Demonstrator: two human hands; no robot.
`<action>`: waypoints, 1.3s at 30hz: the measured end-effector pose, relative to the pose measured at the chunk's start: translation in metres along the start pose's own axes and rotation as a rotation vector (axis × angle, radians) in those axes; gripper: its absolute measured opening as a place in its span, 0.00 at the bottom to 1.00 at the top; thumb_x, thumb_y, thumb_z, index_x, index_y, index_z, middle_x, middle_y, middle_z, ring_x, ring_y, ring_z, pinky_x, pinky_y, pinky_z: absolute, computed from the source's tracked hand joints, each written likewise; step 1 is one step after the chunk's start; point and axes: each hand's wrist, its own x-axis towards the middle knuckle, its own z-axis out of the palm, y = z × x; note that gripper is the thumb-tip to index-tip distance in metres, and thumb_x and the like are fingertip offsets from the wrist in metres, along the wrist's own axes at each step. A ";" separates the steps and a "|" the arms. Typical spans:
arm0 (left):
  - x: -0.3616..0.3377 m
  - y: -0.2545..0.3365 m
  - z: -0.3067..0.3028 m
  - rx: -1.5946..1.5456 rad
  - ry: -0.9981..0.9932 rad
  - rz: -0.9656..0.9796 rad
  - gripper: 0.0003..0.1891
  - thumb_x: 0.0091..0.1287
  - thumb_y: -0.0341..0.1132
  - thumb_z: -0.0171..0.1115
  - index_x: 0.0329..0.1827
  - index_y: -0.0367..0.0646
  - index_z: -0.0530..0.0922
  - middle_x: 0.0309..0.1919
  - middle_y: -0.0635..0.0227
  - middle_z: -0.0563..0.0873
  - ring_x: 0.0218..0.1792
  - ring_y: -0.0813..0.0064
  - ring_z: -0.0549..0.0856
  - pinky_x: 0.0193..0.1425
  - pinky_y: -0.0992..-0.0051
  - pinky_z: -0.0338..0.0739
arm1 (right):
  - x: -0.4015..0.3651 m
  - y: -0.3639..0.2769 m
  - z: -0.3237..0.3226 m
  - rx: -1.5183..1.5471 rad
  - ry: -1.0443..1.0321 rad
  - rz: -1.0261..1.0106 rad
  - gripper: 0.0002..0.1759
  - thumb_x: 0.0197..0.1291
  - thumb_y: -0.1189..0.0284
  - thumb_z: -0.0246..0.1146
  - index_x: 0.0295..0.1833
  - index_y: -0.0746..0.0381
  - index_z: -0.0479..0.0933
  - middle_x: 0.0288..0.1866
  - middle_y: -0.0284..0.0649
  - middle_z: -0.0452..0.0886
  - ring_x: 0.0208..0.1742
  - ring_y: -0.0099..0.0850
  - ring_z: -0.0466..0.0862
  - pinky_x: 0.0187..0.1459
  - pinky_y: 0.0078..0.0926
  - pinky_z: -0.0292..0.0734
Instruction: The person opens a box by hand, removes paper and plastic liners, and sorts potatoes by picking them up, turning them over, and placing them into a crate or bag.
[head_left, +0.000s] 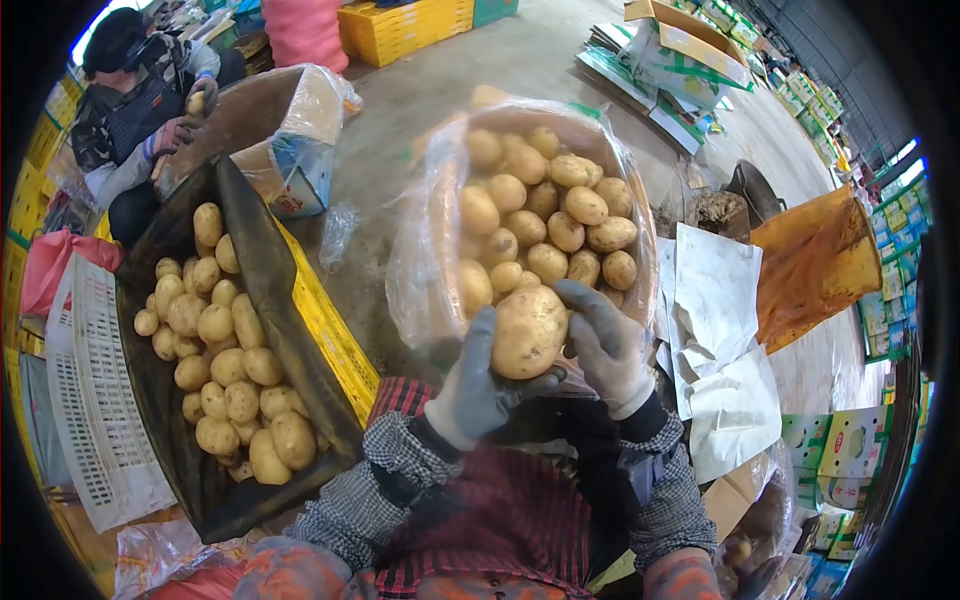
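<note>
Grip: both hands are in grey knitted gloves and closed on one object. The left hand (478,388) cups it from below and from the near side, thumb raised along its left flank. The right hand (607,345) wraps its right side, fingers curled over the top edge. Neither hand is spread wide, and each is closed only as far as the object's girth allows.

Object held: a large pale-brown oval potato (528,331), clean-skinned and clear of any surface. It is held up between the two palms, close in front of the person's chest.

Just beyond the grip: a cardboard box lined with a clear plastic bag (420,262), well filled with smaller pale potatoes (548,222). The held potato sits at the near rim of this box and overlaps the nearest of the pile in view. Whether it touches them cannot be told.

Left of the grip: a yellow plastic crate with a dark liner (325,335), holding a loose heap of potatoes (220,370). A white slatted plastic crate (90,400) lies beyond it.

Right of the grip: white paper sheets (715,300) and an orange sheet (815,262) lie on the concrete floor (420,90).

Far left: another person (135,105), seated by a second lined carton (285,130).

Assessment: the step in hand appears to be handling a single potato at the rim of the lined box. Any set-down there would call for lowering it onto the pile rather than dropping it, with the left palm kept underneath until the weight is taken.
</note>
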 end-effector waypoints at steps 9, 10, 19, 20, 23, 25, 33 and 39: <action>-0.005 -0.023 -0.038 0.287 -0.019 0.288 0.33 0.69 0.38 0.66 0.76 0.47 0.62 0.68 0.65 0.71 0.67 0.69 0.73 0.73 0.70 0.69 | 0.025 0.061 -0.014 -0.195 0.091 -0.435 0.21 0.66 0.75 0.63 0.64 0.69 0.76 0.56 0.42 0.82 0.57 0.34 0.81 0.60 0.28 0.76; -0.016 -0.014 -0.019 0.311 0.000 0.295 0.35 0.68 0.36 0.69 0.75 0.46 0.62 0.68 0.64 0.72 0.64 0.68 0.77 0.71 0.70 0.71 | 0.035 0.068 -0.026 -0.147 0.078 -0.418 0.20 0.67 0.75 0.62 0.64 0.68 0.77 0.55 0.40 0.82 0.56 0.31 0.81 0.59 0.26 0.76; -0.262 0.115 -0.028 1.280 0.660 0.563 0.39 0.60 0.40 0.77 0.72 0.37 0.68 0.60 0.58 0.80 0.60 0.66 0.81 0.66 0.66 0.76 | 0.040 0.091 -0.069 0.059 0.042 -0.208 0.20 0.73 0.72 0.58 0.67 0.66 0.74 0.55 0.37 0.82 0.48 0.22 0.81 0.49 0.19 0.78; -0.290 0.123 -0.050 1.465 0.758 0.664 0.37 0.58 0.41 0.76 0.70 0.40 0.72 0.59 0.54 0.81 0.60 0.61 0.82 0.65 0.66 0.77 | 0.039 0.096 -0.074 0.050 0.047 -0.210 0.21 0.73 0.70 0.58 0.68 0.65 0.73 0.56 0.36 0.82 0.48 0.21 0.81 0.47 0.17 0.78; -0.357 0.146 -0.088 2.302 1.082 0.240 0.25 0.54 0.43 0.72 0.56 0.49 0.81 0.50 0.56 0.83 0.48 0.51 0.83 0.53 0.55 0.79 | 0.033 0.090 -0.070 -0.131 0.121 -0.224 0.21 0.72 0.71 0.60 0.67 0.66 0.73 0.53 0.38 0.84 0.43 0.22 0.80 0.45 0.20 0.77; -0.370 0.152 -0.118 2.176 1.123 0.129 0.14 0.58 0.39 0.70 0.46 0.46 0.84 0.43 0.56 0.86 0.44 0.52 0.85 0.49 0.58 0.80 | 0.030 0.084 -0.072 -0.276 0.182 -0.165 0.21 0.72 0.72 0.60 0.67 0.67 0.73 0.52 0.38 0.84 0.43 0.21 0.80 0.46 0.20 0.78; -0.144 0.064 0.030 1.231 0.242 0.925 0.13 0.63 0.24 0.65 0.51 0.38 0.82 0.47 0.55 0.87 0.51 0.59 0.86 0.55 0.63 0.80 | 0.065 0.094 -0.022 -0.587 -0.013 -0.127 0.25 0.63 0.73 0.68 0.65 0.63 0.74 0.50 0.39 0.84 0.50 0.27 0.82 0.54 0.25 0.78; -0.010 -0.017 0.043 1.094 -0.190 0.730 0.12 0.66 0.27 0.67 0.52 0.40 0.82 0.48 0.58 0.86 0.51 0.60 0.85 0.60 0.66 0.79 | 0.125 0.060 0.049 -1.072 -0.301 -0.263 0.38 0.59 0.58 0.68 0.72 0.61 0.66 0.62 0.54 0.77 0.61 0.49 0.80 0.60 0.44 0.76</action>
